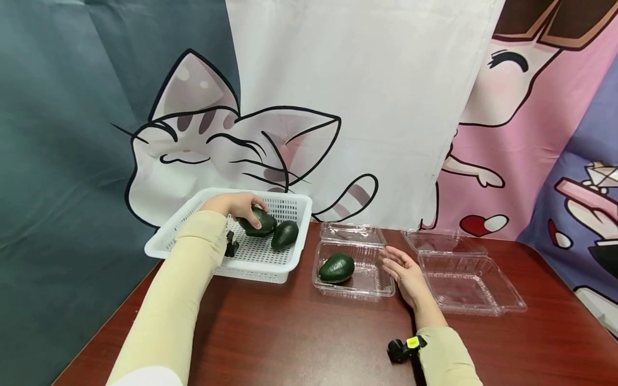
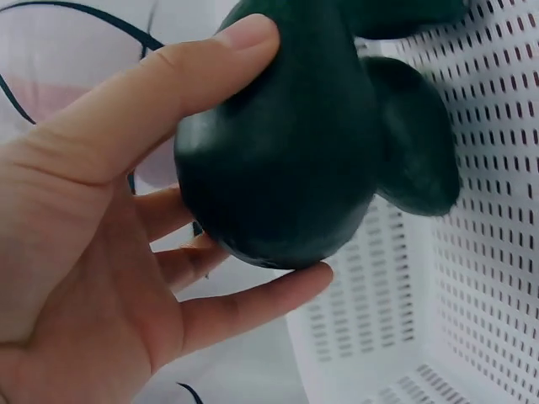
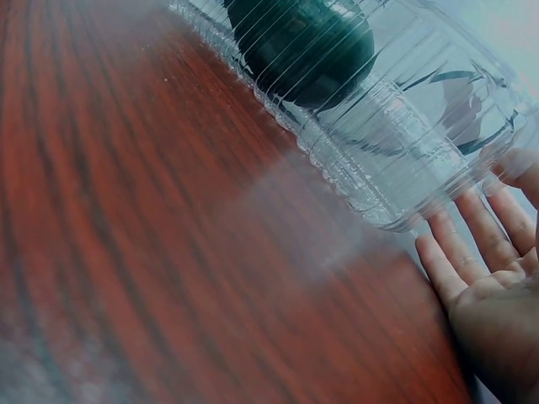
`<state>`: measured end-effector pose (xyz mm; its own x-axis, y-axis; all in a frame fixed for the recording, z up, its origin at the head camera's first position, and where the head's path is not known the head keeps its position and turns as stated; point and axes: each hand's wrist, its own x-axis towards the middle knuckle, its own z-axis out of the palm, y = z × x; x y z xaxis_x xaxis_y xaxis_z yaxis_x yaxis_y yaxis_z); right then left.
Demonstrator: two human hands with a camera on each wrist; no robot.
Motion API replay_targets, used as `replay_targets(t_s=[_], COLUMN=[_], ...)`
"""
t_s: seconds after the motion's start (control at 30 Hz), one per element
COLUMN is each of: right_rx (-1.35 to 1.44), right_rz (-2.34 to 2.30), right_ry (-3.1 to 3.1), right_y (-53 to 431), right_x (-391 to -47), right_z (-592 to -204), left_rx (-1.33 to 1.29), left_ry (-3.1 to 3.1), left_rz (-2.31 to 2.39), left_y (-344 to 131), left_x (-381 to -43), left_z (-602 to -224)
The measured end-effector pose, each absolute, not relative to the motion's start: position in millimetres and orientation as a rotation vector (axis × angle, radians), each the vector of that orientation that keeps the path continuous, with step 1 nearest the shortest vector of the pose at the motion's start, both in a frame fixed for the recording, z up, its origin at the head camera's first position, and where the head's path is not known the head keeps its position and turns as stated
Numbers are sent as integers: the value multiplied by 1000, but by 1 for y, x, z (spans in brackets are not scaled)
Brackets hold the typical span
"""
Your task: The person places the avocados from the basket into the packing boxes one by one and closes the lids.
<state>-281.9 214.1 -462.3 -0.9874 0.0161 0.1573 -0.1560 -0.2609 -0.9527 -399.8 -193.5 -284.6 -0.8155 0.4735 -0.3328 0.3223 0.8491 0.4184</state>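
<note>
My left hand point(image 1: 241, 206) grips a dark green avocado point(image 2: 278, 143) inside the white perforated basket point(image 1: 301, 214), thumb on one side and fingers round the other. Beside it in the basket lies another avocado point(image 1: 285, 235). At the top edge of the left wrist view part of one more dark green shape point(image 2: 413, 15) shows. An avocado point(image 1: 337, 268) lies in the left half of a clear plastic clamshell box point(image 1: 374, 281) with its lid folded back. My right hand point(image 1: 405, 276) touches that box's right wall, fingers extended and thumb near the rim.
A second clear clamshell box point(image 1: 468, 289), lid open, stands on the reddish-brown table point(image 1: 289, 338) right of my right hand. Behind the table hangs a cartoon-printed cloth point(image 1: 367, 107). A small black camera point(image 1: 401, 349) is strapped at my right wrist.
</note>
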Motion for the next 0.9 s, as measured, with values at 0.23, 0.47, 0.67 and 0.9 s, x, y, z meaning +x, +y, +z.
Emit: replay_targets(t_s=[0.23,0.47,0.67,0.9], right_rx=[124,86,89,127], right_rz=[2426,2414,2426,2419], right_ry=[-1813,-1827,-1818,-1796], right_y=[213,211,211,211], right_x=[-280,-280,-279,-279], right_z=[-461,-458,-458,-460], left_rx=[790,888,929,977], left_ry=[2677,2700,2714,2719], left_rz=[430,405,380,368], left_y=[-182,-169,-158,-146], left_x=[-395,-390,-385,-380], left_z=[-275,-266,-262,-256])
